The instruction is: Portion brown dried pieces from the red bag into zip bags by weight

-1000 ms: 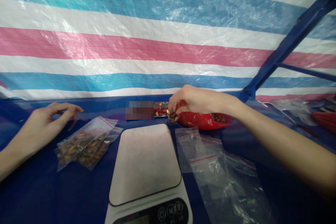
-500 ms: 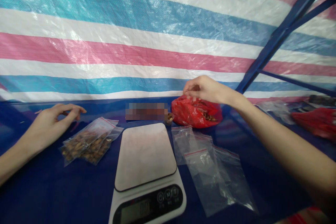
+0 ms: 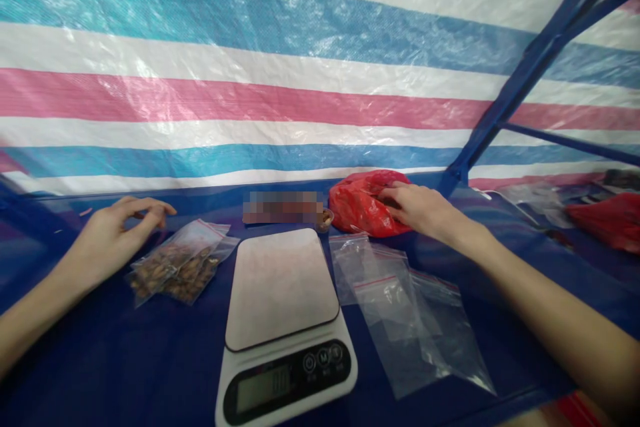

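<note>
My left hand [image 3: 120, 233] rests over the blue surface at the left, fingers loosely curved and holding nothing. Just to its right lie overlapping zip bags [image 3: 183, 263] with small brown pieces inside. My right hand [image 3: 423, 210] reaches into the side of a red plastic bag [image 3: 357, 203]; its fingertips are hidden there, so any grip cannot be made out. Between the hands stands a white kitchen scale [image 3: 283, 287] with a bare plate and a display that appears to read zero. Several flat, clear zip bags [image 3: 400, 313] are spread to the right of the scale.
Behind the scale are a small cup [image 3: 325, 220] of brown pieces and a blurred-out item [image 3: 283, 207]. A striped tarp [image 3: 250, 100] hangs behind. A blue metal frame [image 3: 520, 80] slants up at the right, near another red bag [image 3: 607, 220].
My right hand has come down from above the red bag, moving right into its side, and the bag's near opening has been covered. My left hand keeps its pose. The view has shifted slightly.
</note>
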Available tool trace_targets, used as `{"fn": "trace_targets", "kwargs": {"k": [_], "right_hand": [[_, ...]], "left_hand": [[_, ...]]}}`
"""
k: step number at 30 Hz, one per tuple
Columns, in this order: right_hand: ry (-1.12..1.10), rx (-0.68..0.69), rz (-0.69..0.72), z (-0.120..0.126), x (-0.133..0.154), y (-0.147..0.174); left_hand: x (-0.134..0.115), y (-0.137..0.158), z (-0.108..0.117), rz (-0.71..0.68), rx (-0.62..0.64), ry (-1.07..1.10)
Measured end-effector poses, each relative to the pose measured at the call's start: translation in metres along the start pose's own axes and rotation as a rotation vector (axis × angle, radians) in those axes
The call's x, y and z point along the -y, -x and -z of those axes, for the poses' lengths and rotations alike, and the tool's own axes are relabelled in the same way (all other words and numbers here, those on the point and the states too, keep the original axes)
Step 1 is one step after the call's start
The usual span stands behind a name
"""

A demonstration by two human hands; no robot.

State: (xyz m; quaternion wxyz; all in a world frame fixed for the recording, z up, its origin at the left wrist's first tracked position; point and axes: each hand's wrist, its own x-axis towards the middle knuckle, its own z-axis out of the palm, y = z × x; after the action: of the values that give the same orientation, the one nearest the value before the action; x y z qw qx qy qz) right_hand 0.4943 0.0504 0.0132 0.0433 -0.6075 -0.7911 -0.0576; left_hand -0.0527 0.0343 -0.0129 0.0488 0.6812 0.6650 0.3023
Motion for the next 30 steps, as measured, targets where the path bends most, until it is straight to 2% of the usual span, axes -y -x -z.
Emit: {"fn": "trace_targets", "kwargs": {"k": [4, 8, 11, 18, 22, 27, 30], "right_hand": [[-0.046, -0.038, 0.000, -0.013, 0.003, -0.001], [-0.194, -0.065, 0.124, -0.021, -0.001, -0.007], [-0.292, -0.093, 0.179, -0.022, -0.004, -0.011], [-0.421, -0.261, 0.164, -0.015, -0.002, -0.013], [-0.449, -0.343, 0.162, -0.005, 0.000, -0.011], [-0.506, -0.447, 0.106, 0.022, 0.006, -0.008], [-0.603, -0.465, 0.083, 0.037, 0.019, -0.008]], "left_hand": [[0.000, 0.001, 0.002, 0.037, 0.020, -0.011], [-0.006, 0.004, 0.003, 0.010, -0.001, -0.012], [-0.007, 0.005, 0.002, -0.008, 0.018, -0.002], [-0.006, 0.004, 0.002, -0.009, 0.011, 0.023], [-0.009, 0.004, 0.004, -0.011, 0.029, 0.018], [-0.005, 0.003, 0.004, -0.059, 0.009, 0.008], [0.000, 0.003, 0.003, -0.083, 0.012, 0.001]]}}
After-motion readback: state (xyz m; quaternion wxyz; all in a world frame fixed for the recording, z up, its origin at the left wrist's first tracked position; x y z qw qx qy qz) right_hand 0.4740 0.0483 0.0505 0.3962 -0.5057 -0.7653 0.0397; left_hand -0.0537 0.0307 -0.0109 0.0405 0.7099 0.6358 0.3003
